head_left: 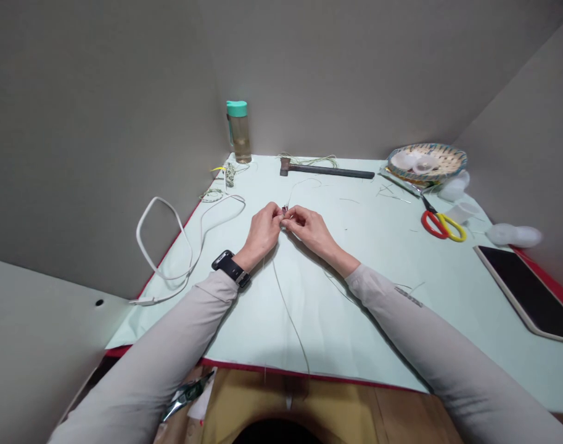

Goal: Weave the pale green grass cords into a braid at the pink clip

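My left hand and my right hand meet over the middle of the table, fingertips pinched together. Between them is a small dark-red and whitish piece, mostly hidden by the fingers and too small to name. A thin pale cord runs from under my left hand down over the table's front edge. Another fine strand curls away behind the fingertips. Both hands are closed, and a black watch sits on my left wrist.
A hammer lies behind my hands, near a bottle. To the right are scissors, a woven basket, clear plastic cups and a tablet. A white cable loops at left; grey partitions enclose the table.
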The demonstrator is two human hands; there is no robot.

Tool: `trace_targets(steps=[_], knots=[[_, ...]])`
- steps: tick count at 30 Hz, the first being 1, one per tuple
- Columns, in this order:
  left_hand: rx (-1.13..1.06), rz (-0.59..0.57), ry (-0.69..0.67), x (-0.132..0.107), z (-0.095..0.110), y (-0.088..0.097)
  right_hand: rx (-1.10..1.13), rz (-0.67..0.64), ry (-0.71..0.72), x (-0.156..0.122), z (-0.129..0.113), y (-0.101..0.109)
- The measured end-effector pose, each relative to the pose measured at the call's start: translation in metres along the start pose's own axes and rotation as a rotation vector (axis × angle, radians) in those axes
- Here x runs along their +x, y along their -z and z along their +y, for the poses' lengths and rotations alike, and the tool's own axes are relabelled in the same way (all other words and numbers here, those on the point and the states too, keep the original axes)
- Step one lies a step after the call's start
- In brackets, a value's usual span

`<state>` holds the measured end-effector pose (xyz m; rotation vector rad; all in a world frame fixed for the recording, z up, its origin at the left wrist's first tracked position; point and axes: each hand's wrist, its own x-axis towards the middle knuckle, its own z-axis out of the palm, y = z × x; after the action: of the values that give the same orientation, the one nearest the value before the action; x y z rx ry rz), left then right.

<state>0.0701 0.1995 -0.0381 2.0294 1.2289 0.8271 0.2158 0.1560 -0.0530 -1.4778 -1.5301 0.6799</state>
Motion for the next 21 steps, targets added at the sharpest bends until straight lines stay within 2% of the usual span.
trace_targets(steps=[11, 16, 21], knots=[[0.301, -0.083, -0.025, -0.006, 0.011, 0.000, 0.170, 0.061, -0.023, 0.002, 0.002, -0.002], [0.356, -0.080, -0.065, -0.005, 0.009, -0.002, 0.312, -0.068, -0.142, 0.001, -0.001, 0.007], [0.377, -0.067, -0.120, -0.004, 0.005, -0.005, 0.388, -0.208, -0.259, -0.001, -0.007, 0.037]])
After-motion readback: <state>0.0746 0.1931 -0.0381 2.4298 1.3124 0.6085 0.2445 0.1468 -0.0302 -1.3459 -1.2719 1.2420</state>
